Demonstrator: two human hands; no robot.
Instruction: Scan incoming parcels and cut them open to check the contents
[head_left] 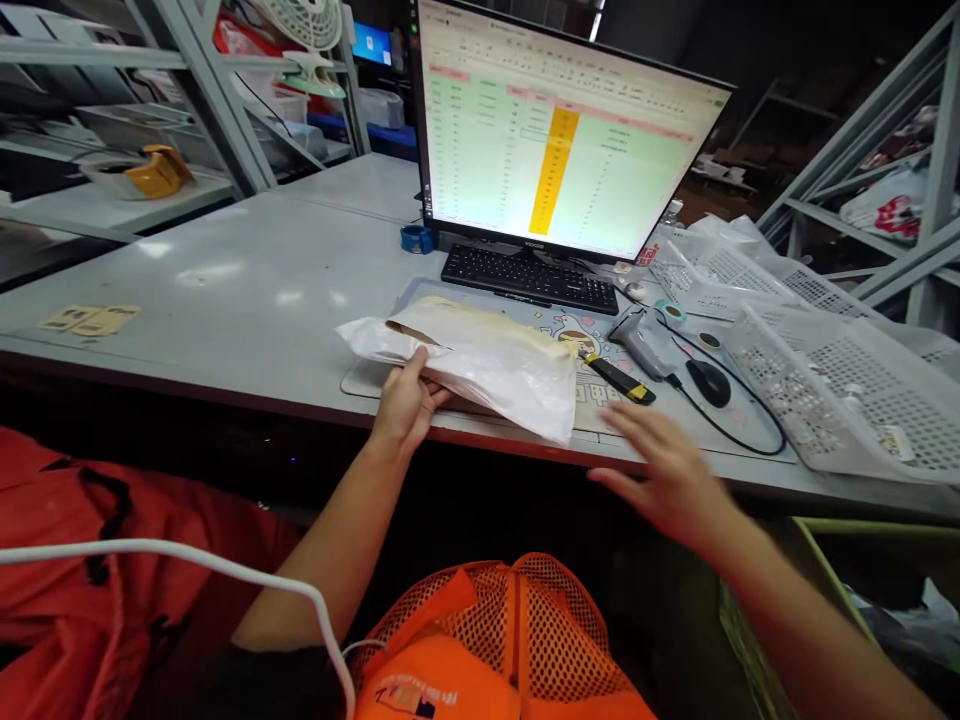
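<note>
A white plastic mailer bag (487, 365) with a slit along its upper left side lies tilted over the desk's front edge. My left hand (409, 400) grips its left end, thumb on top and fingers underneath. What is inside the bag is hidden. My right hand (660, 465) is empty, fingers apart and slightly blurred, off the bag's right end in front of the desk. Just beyond that hand a black and yellow utility knife (619, 378) rests on the printed desk mat (592, 412). A grey handheld scanner (641, 343) lies behind the knife.
A monitor (480, 150) showing a spreadsheet stands behind a black keyboard (529, 275). At right are a black mouse (709, 383), a cable and white perforated baskets (855, 390). Brown cards (91, 320) lie at left. A green-rimmed bin (870, 530) stands below right.
</note>
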